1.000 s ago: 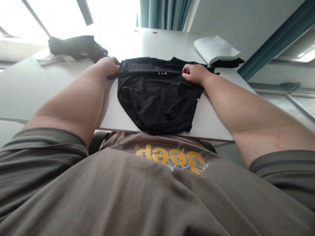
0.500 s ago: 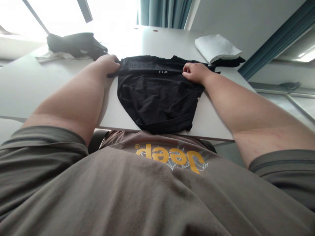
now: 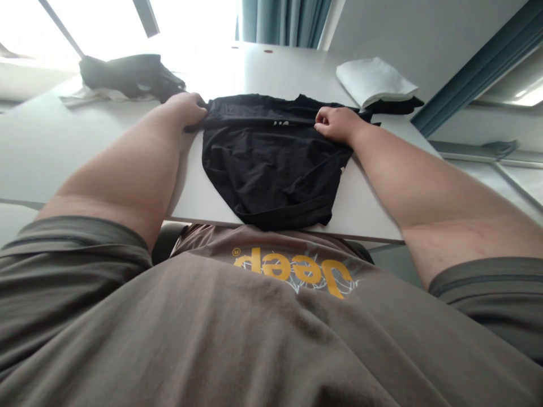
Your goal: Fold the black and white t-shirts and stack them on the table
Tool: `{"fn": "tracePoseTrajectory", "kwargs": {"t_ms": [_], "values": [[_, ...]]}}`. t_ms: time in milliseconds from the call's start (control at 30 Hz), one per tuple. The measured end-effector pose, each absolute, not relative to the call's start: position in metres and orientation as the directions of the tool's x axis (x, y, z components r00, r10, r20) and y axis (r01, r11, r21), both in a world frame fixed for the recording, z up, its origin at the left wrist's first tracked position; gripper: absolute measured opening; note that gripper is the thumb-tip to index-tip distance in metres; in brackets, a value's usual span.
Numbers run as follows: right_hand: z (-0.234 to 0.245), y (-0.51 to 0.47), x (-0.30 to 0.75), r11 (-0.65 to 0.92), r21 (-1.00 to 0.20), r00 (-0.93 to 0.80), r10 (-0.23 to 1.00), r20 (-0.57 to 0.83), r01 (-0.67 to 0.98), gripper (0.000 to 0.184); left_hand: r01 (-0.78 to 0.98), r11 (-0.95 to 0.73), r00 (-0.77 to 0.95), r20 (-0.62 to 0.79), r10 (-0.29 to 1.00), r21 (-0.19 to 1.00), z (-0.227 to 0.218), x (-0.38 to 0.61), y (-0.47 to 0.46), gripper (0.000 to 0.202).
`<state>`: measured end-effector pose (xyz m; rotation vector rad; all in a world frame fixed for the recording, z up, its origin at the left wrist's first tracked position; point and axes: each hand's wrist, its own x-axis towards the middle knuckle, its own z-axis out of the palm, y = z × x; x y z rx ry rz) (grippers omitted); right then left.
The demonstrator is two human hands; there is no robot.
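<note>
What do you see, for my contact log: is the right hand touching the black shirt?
Touching: the head view shows the right hand, curled, resting on the black shirt near its far edge.

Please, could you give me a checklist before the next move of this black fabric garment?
1. Bare left hand at left side of the black fabric garment: ok.
2. Bare right hand on its far right part: ok.
3. Firm grip: cannot tell.
4. Garment smooth: not ok, creases show.
5. Near end short of the edge of the flat white table: not ok, reaches it.
6. Apart from the folded black cloth at right: cannot tell.
</note>
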<state>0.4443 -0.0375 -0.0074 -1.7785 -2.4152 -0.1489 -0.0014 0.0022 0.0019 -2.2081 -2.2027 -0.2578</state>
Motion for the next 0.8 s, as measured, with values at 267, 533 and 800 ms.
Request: {"fn": "tracePoseTrajectory", "kwargs": {"t_ms": [267, 533, 800], "values": [[-0.0072, -0.0370, 0.4447, 0.309, -0.006, -0.303, 0.937, 0.174, 0.951, 0.031, 0.996, 0.000, -0.011, 0.122, 0.992, 0.087, 0.0001, -0.0040, 0.0056, 0.065], [-0.0064, -0.0384, 0.4439, 0.300, -0.024, -0.293, 0.944, 0.154, 0.954, 0.033, 0.994, -0.010, -0.001, 0.104, 0.995, 0.105, 0.0036, -0.0007, 0.0010, 0.060], [-0.0084, -0.0372, 0.4447, 0.300, -0.010, -0.294, 0.941, 0.170, 0.954, 0.033, 0.998, -0.013, 0.006, 0.101, 0.995, 0.069, 0.0041, 0.0001, 0.0011, 0.054]]}}
